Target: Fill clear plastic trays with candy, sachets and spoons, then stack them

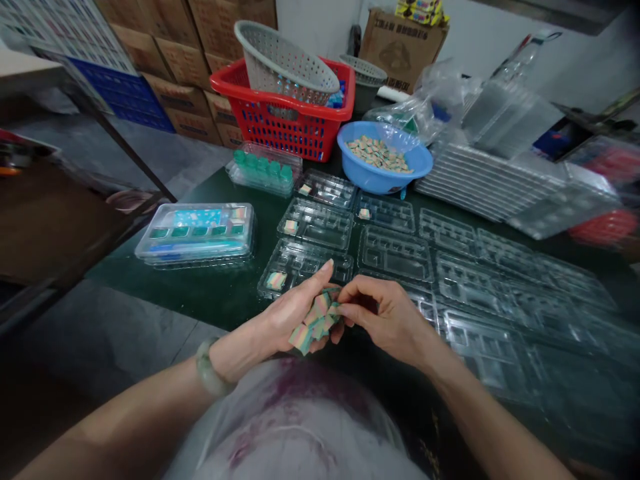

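My left hand (300, 310) is cupped, palm up, around a small heap of pastel-striped erasers (315, 320). Thumb and fingertips of my right hand (383, 313) pinch at the right edge of that heap, on an eraser. Just beyond the hands are clear plastic trays with moulded compartments. The nearest tray (300, 259) has a striped eraser (276, 280) in its left compartment. Single erasers also lie in the tray behind it (320, 223) and in two trays farther back. Another tray (395, 253), nearer my right hand, shows no eraser.
More clear trays (480, 283) spread across the dark green table (200, 293) to the right. A blue basin (370, 177) of erasers and a red basket (285, 127) stand at the back. Stacked filled cases (197, 233) sit left; piled trays (490, 177) stand back right.
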`<state>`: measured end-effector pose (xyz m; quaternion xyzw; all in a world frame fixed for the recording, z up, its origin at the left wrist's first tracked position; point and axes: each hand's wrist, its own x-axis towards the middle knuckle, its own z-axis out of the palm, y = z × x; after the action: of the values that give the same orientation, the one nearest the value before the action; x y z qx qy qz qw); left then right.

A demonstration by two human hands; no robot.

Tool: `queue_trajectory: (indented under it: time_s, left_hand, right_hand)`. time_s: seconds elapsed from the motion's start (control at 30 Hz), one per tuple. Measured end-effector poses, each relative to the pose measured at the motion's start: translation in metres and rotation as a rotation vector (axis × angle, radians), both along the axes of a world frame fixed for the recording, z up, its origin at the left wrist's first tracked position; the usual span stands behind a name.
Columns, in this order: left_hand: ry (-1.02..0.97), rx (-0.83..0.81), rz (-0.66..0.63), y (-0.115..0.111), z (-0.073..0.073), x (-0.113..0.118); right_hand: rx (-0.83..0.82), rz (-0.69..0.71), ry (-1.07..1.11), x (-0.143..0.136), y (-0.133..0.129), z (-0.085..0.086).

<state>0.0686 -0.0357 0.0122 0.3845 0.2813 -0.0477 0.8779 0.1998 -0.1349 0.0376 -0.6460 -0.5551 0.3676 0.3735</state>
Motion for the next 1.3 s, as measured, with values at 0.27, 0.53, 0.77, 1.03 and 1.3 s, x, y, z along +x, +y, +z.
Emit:
queue_trajectory:
  time_s: [0.27,0.53,0.77,1.03,1.3]
  left_hand:
    - [0.031,0.006,-0.068,0.000,-0.004,-0.002]
    - [-0.002,-0.110,-0.026,0.001,-0.004,0.001]
    - [0.037,-0.099,0.006,0.002,-0.007,0.001]
    - [-0.001,0.196,0.176,-0.001,-0.001,-0.001]
    - [0.031,0.281,0.232,-0.003,0.004,0.002]
  right_hand:
    - [0.141,-0.043,-0.414,-0.007,-0.002,-0.008]
    - [0.289,-0.094,-0.350,-0.011,-0.002,-0.016]
    - [0.228,-0.155,-0.275,-0.008,-0.001,-0.017]
    - [0.079,-0.246,0.109,0.009,0.003,-0.019]
    - [0.116,-0.390,0.047,0.009,0.000,-0.018]
